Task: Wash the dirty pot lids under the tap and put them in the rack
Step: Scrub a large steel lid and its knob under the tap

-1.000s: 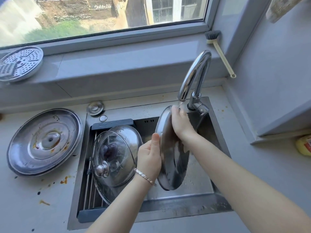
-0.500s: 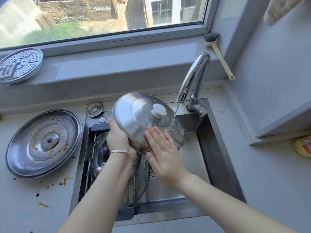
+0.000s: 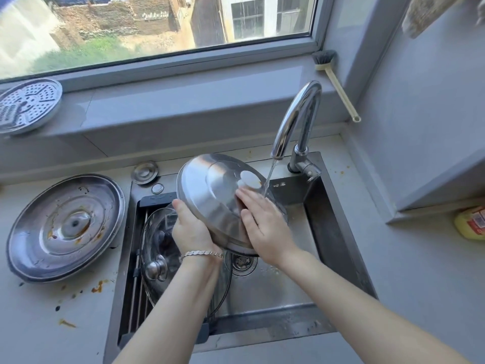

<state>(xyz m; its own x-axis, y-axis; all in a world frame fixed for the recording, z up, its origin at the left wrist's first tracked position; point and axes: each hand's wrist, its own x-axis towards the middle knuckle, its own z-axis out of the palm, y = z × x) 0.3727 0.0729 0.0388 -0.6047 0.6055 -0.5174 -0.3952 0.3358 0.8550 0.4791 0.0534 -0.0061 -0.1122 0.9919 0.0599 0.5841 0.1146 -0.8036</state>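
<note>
1. Your left forearm covers much of the rack (image 3: 139,261) at the left end of the sink (image 3: 338,232). The fingers of your left hand (image 3: 191,229) go out of sight behind the steel lid (image 3: 210,198), so only the thumb shows on its rim.
2. The lid's underside is hidden. Its domed top and pale knob face you.
3. The yellow bottle (image 3: 472,224) on the table (image 3: 420,285) is cut off by the right edge, and its label is too blurred to read.
4. Your left grip is closed round the lid's lower left rim. Your right hand (image 3: 262,227) lies flat on the dome just below the knob, fingers straight, grasping nothing.
5. The lid hangs tilted over the sink, above the drain (image 3: 241,262). Water (image 3: 269,177) from the tap (image 3: 296,122) strikes it just beside the knob.
6. The rack holds a glass lid (image 3: 157,243) with a metal knob. A thin dark rim shows beside your forearm, and you cannot tell what it belongs to.
7. On the table left of the sink lies a large lid (image 3: 65,227), smeared brown, with brown spatters near it.
8. The windowsill (image 3: 183,106) carries a perforated plate (image 3: 26,106) at the left, and a brush (image 3: 336,85) leans in the right corner.
</note>
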